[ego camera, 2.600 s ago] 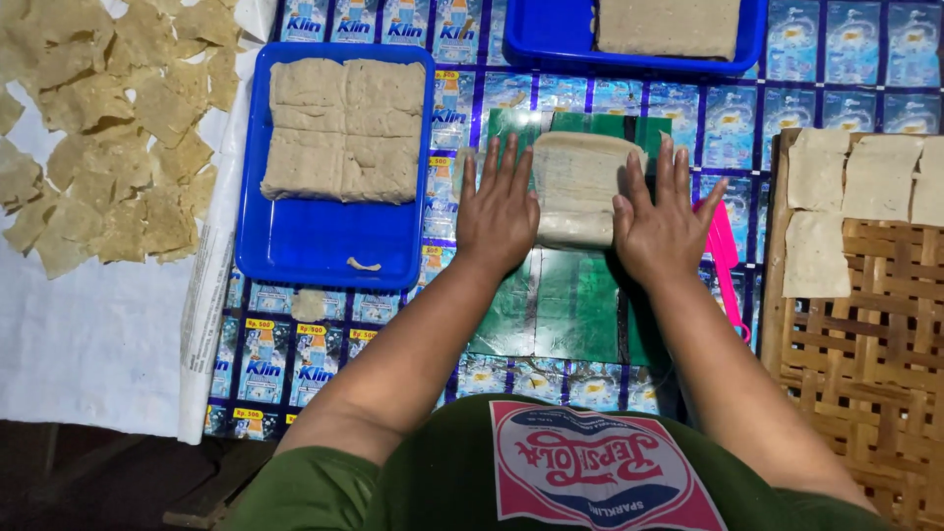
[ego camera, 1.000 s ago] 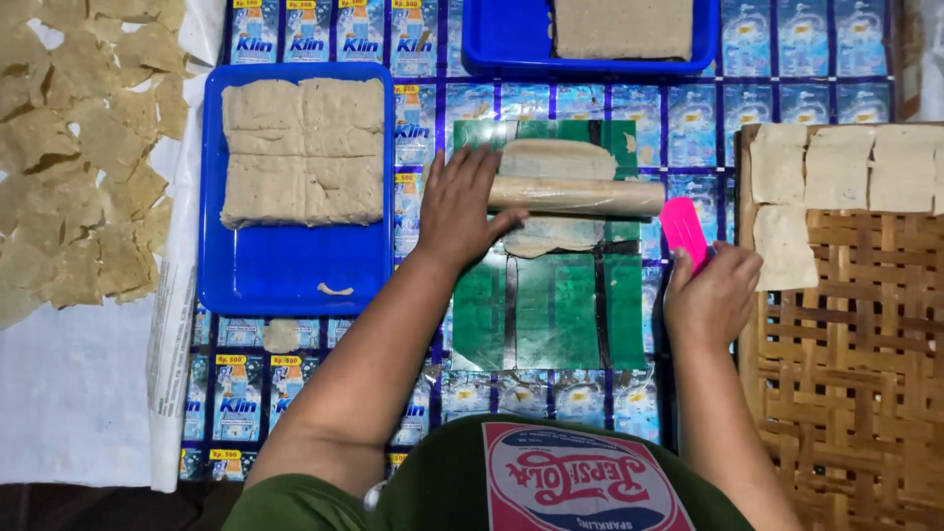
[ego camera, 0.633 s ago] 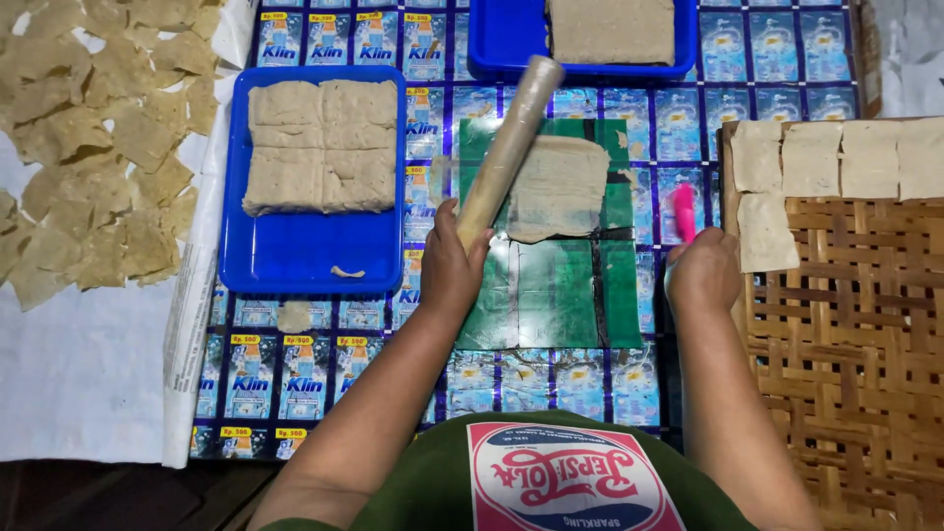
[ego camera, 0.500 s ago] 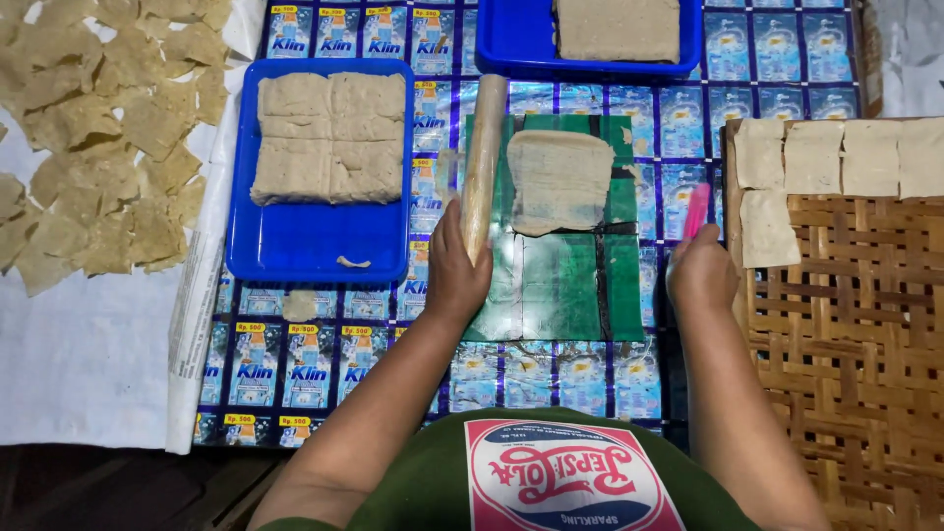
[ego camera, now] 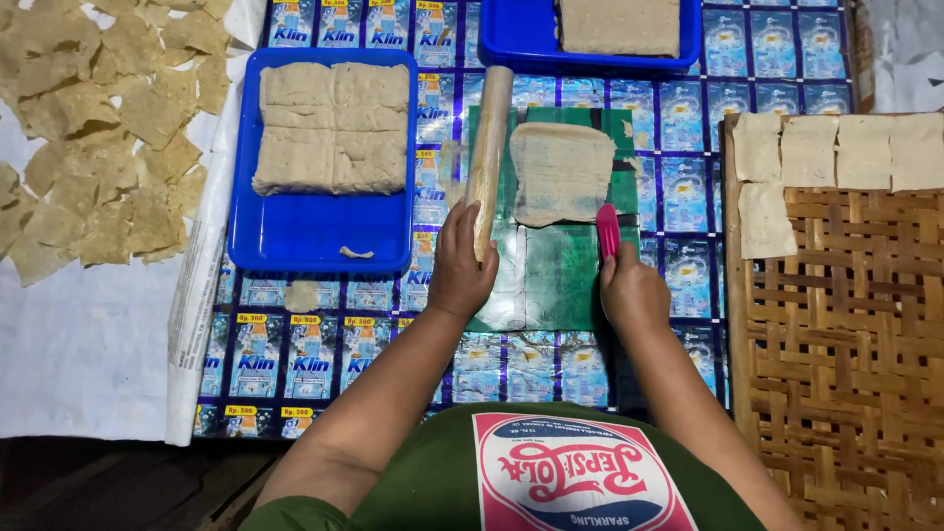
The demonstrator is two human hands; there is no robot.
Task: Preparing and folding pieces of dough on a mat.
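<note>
Rolling pin point(ego camera: 489, 147) is lying on the green mat point(ego camera: 560, 275), just left of the flattened dough sheet point(ego camera: 560, 172), long axis pointing away from the person. Left hand point(ego camera: 460, 265) is gripping its near end; right hand point(ego camera: 634, 290) is closing around a pink scraper point(ego camera: 609, 229). Risk: the scraper edge tearing the thin sheet.

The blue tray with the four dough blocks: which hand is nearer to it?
Left. The left hand, gripping the rolling pin, sits just right of the blue tray. The right hand, holding a pink tool, is farther right.
</note>
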